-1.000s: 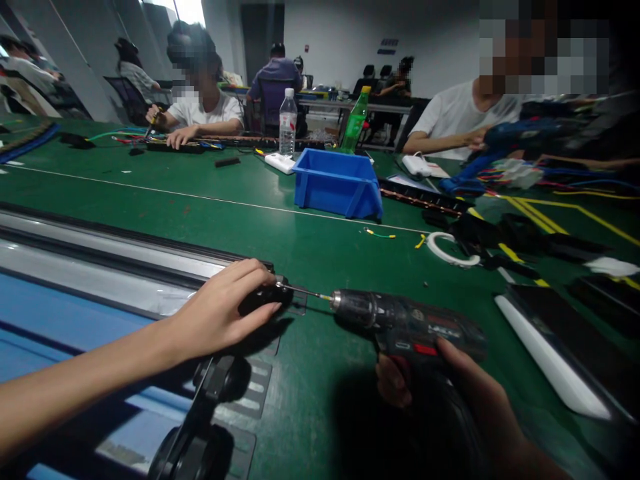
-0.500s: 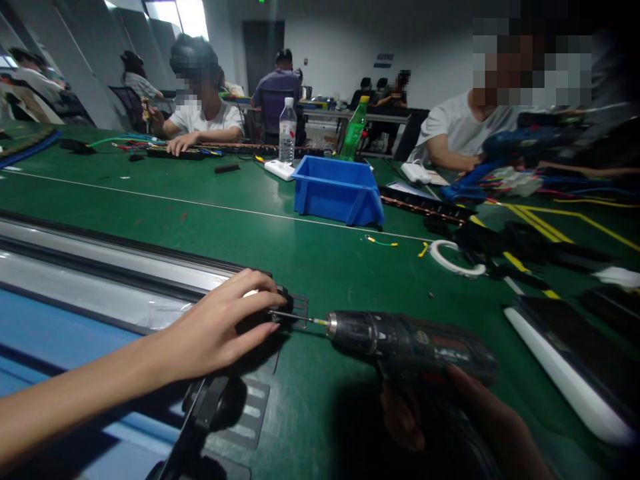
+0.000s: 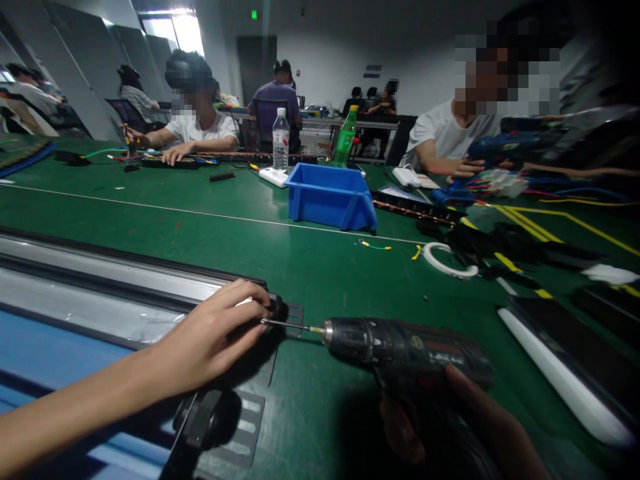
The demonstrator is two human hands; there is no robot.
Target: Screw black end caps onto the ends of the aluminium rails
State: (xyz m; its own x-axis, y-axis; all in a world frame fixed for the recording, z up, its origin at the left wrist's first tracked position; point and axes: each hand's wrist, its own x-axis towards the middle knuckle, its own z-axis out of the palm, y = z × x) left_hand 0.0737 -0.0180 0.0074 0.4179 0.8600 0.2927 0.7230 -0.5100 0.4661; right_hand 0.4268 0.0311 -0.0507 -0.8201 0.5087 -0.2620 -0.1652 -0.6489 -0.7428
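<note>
My left hand [image 3: 220, 327] lies over the end of a long silver and black metal profile [image 3: 95, 287], fingers curled together beside the tip of a long driver bit [image 3: 285, 325]. Whatever those fingers pinch is too small or hidden to make out. My right hand [image 3: 480, 407] grips a dark cordless drill [image 3: 400, 343], held level and pointing left toward my left fingertips. Part of its handle is lost in shadow. A black fitting [image 3: 213, 417] and a slotted black plate [image 3: 249, 427] lie just below my left hand.
Beyond the drill, a blue bin [image 3: 327, 200] stands on the green table [image 3: 225, 240]. Behind it are a clear bottle [image 3: 281, 143] and a green bottle [image 3: 346, 137]. A white ring [image 3: 450, 261] and a white-edged dark device [image 3: 560, 373] lie right. Co-workers sit across the table.
My left fingers have curled in closer around the bit's tip. The drill stays in my right hand, at almost the same place. The whole view has shifted slightly.
</note>
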